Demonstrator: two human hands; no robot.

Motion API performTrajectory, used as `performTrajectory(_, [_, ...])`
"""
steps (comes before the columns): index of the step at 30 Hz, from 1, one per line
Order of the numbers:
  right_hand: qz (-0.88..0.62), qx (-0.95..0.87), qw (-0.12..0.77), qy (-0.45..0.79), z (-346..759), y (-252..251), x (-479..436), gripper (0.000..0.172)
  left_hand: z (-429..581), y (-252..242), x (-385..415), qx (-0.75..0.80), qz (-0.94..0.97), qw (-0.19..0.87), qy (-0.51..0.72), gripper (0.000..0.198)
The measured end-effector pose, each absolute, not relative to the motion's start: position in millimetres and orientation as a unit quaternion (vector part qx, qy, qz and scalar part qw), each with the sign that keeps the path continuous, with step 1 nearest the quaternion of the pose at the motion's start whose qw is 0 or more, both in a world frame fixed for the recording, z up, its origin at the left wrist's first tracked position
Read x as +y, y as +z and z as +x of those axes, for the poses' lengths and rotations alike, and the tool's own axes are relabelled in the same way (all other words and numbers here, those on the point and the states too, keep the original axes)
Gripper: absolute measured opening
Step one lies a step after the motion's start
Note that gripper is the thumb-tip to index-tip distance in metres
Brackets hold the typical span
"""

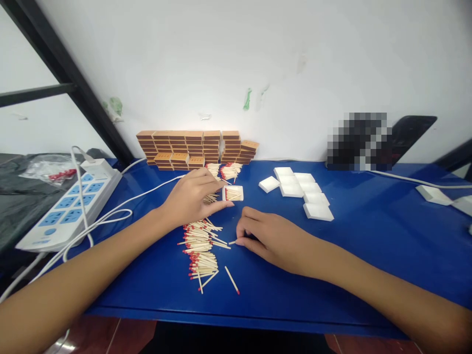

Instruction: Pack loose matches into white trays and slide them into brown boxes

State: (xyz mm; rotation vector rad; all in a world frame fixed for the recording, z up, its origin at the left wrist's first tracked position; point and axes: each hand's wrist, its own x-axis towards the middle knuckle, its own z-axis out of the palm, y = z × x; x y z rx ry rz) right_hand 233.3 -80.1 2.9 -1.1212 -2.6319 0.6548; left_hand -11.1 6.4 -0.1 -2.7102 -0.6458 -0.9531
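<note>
My left hand (pixel 193 196) rests over a pile of red-tipped matches (pixel 201 248) on the blue table (pixel 368 246), its fingertips touching a small white open tray (pixel 233 193) that holds some matches. My right hand (pixel 267 233) lies on the table with its fingers curled, pinching one match at the edge of the pile. A single match (pixel 232 280) lies loose near the front. More matches (pixel 228 171) lie behind the tray.
Stacked brown matchbox sleeves (pixel 195 146) line the wall. Several white inner trays (pixel 302 194) sit to the right. A white and blue power strip (pixel 70 204) with cables lies at the left, a white adapter (pixel 435 194) at the far right.
</note>
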Motion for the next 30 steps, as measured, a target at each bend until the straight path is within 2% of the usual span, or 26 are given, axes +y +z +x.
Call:
performTrajectory(4, [-0.348, -0.883, 0.083, 0.304, 238.0, 14.1, -86.1, 0.014, -11.4, 0.8, 5.7, -0.217, -0.916, 0.102, -0.323, 0.042])
performTrajectory(10, [-0.381, -0.88, 0.079, 0.273, 227.0, 18.3, -103.2, 0.012, -11.9, 0.7, 5.9, -0.218, -0.915, 0.101, -0.325, 0.043])
performTrajectory(15, [-0.364, -0.868, 0.097, 0.324, 222.0, 19.6, -105.9, 0.019, -11.9, 0.4, 6.1, -0.213, -0.916, 0.103, -0.325, 0.045])
performTrajectory(18, [-0.325, -0.871, 0.113, 0.352, 224.8, 20.0, -103.1, 0.013, -12.0, 0.7, 5.5, -0.211, -0.916, 0.1, -0.325, 0.044])
performTrajectory(22, [-0.248, -0.897, 0.104, 0.35, 228.3, 16.8, -100.0, 0.036, -11.8, 0.4, 5.8, -0.211, -0.916, 0.094, -0.329, 0.044])
performTrajectory(30, [-0.283, -0.898, 0.07, 0.331, 231.8, 16.1, -95.2, 0.011, -10.4, 1.5, 5.5, -0.204, -0.915, 0.096, -0.334, 0.041])
